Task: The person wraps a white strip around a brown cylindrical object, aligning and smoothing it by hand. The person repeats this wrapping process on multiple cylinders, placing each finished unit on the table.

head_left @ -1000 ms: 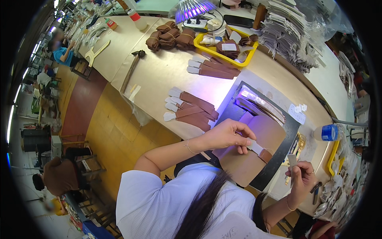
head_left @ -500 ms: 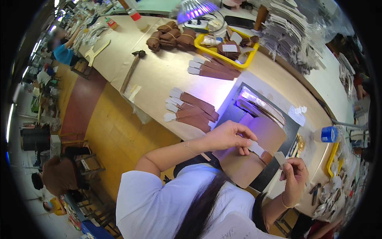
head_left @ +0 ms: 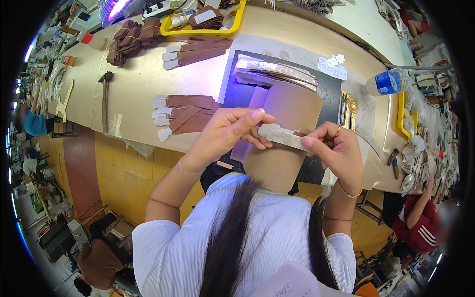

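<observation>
In front of my chest, my left hand (head_left: 228, 132) pinches the white end of a short brown strip (head_left: 300, 133). My right hand (head_left: 338, 151) grips a pale, flat, narrow piece (head_left: 287, 138) between thumb and fingers. The pale piece lies along the strip and covers most of it, so only a little brown shows. Below both hands is a curved tan board (head_left: 277, 166). Beyond it, a stack of strips with a shiny top (head_left: 274, 71) rests on a dark mat (head_left: 330, 96).
Brown strips with white ends (head_left: 190, 114) lie to the left, a hammer (head_left: 105, 101) farther left. Bundled brown pieces (head_left: 131, 42) and a yellow tray (head_left: 198, 32) are at the back. A blue-labelled container (head_left: 383, 83) and pliers-like tool (head_left: 394, 163) are at right. Other people sit nearby.
My hands have come together; the pale piece in my right hand, apart from the strip before, now lies against it. The whole view has turned, shifting the table leftward.
</observation>
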A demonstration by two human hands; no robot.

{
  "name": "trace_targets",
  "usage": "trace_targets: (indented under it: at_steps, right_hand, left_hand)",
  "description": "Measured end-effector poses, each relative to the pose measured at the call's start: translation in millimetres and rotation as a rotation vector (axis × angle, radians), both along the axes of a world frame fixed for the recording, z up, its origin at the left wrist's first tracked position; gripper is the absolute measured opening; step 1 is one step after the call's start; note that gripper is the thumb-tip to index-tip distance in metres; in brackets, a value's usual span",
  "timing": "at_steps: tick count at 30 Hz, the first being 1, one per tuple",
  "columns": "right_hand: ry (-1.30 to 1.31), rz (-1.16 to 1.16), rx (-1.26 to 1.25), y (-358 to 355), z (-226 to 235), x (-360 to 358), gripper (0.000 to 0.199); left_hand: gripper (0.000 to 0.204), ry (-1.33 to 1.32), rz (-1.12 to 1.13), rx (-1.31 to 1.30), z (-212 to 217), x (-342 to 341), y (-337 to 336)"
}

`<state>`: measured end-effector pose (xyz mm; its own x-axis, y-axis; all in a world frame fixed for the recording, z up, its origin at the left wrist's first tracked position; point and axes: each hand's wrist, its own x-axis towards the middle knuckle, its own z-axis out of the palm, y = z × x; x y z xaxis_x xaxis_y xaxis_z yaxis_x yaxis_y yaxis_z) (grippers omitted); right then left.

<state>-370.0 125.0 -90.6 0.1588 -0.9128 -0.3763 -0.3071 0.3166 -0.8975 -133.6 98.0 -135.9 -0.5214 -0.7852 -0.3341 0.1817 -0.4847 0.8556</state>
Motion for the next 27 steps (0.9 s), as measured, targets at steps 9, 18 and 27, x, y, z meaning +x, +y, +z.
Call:
trace_targets:
  at_steps: [9, 18, 27]
  right_hand:
    - [0.013, -0.012, 0.029, -5.2, -6.8, 13.5, 0.020]
    - [0.011, -0.027, 0.030, -6.1, -9.9, 12.7, 0.020]
    - [0.021, -0.036, 0.037, -4.3, -8.0, 14.7, 0.019]
  left_hand:
    - [0.043, -0.052, 0.000, -0.074, 7.2, 2.4, 1.1]
    - [0.026, -0.018, 0.015, -0.019, 5.7, 1.6, 0.9]
    - [0.026, -0.030, 0.021, -0.044, 5.5, 0.8, 2.1]
